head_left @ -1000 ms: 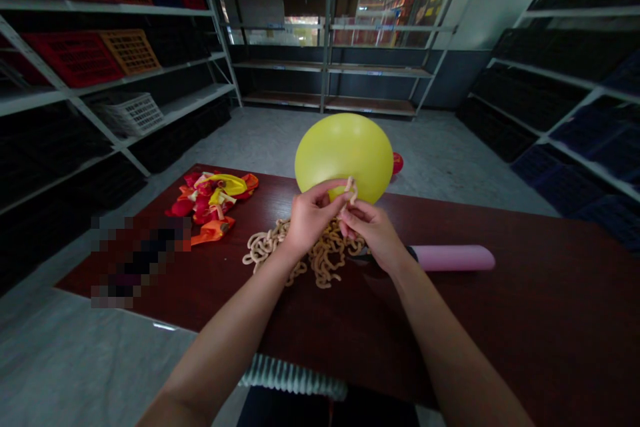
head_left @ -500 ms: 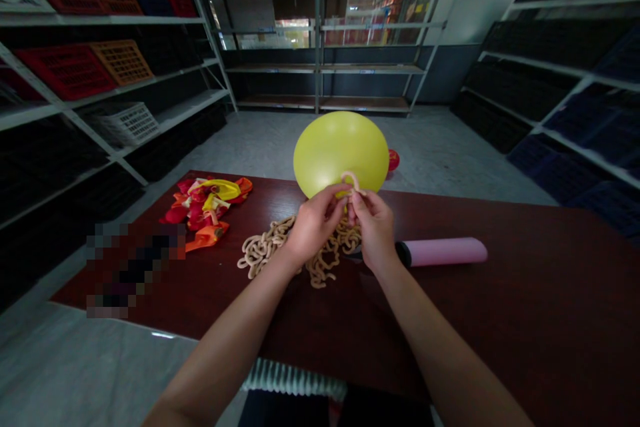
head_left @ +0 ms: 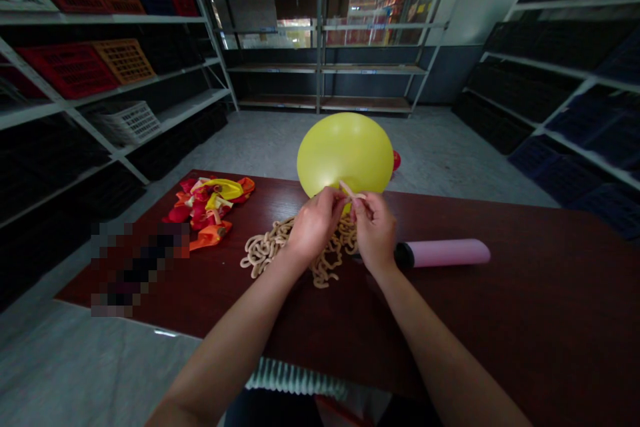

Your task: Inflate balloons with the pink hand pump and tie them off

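Note:
A large inflated yellow balloon (head_left: 345, 150) stands just beyond my hands, its neck end toward me and mostly hidden by my fingers. My left hand (head_left: 317, 220) is closed, thumb and fingers pinched around a short beige cord (head_left: 347, 188) in front of the balloon. Close beside it, my right hand (head_left: 374, 230) pinches the same cord, and one end sticks up between them. A loose heap of beige cords (head_left: 267, 247) lies on the table under and beside my left hand. To the right of my right hand lies a pink balloon pump (head_left: 447, 252) with a black end.
On the dark wooden table (head_left: 525, 293), a pile of uninflated red, orange and yellow balloons (head_left: 210, 203) lies at the left. A blurred-out object (head_left: 145, 267) is nearer me. A red round thing (head_left: 397, 160) shows behind the yellow balloon. Shelves with crates (head_left: 65, 70) line the sides.
The cord's looped end has pulled out of its curve and now points up straight. My fingers have shifted slightly, still together at the balloon's neck.

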`<state>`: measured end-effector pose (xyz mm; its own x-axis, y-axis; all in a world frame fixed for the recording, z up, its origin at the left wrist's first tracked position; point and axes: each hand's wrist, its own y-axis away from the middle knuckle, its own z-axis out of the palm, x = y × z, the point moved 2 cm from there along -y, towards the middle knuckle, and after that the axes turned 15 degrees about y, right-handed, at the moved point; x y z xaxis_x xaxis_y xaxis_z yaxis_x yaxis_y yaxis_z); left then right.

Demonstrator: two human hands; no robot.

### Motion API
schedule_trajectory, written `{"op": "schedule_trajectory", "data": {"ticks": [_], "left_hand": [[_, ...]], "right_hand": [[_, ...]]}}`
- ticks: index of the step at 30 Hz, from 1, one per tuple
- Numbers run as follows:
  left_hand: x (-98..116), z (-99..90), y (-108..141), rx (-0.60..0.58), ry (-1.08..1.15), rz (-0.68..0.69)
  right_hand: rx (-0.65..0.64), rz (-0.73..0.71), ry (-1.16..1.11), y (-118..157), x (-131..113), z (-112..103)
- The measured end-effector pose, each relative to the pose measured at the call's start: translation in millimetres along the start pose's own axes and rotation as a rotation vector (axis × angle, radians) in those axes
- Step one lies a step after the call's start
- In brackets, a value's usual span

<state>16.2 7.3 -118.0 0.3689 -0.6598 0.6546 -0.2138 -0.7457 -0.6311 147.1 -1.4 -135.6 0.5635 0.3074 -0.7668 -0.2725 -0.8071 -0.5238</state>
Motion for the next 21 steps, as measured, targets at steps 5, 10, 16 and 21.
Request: {"op": "schedule_trajectory", "data": {"ticks": [5, 10, 16, 21], "left_hand": [[1.3, -0.7, -2.2, -0.074, 0.087, -0.105], [3.2, -5.5, -5.5, -0.204, 0.205, -0.1], [-3.4, -4.9, -6.6, -0.164, 0.191, -0.151], [-12.3, 5.0, -2.1, -0.134, 0.26, -0.105]], "right_hand": [[0.075, -0.128, 0.162, -3.2, 4.3, -6.2], [0.053, -0.122, 0.177, -1.0, 2.3, -9.1], [-0.013, 0.018, -0.037, 3.7, -2.6, -0.7], [-0.126, 0.325, -0.386, -0.7, 1.4, 8.2]]}}
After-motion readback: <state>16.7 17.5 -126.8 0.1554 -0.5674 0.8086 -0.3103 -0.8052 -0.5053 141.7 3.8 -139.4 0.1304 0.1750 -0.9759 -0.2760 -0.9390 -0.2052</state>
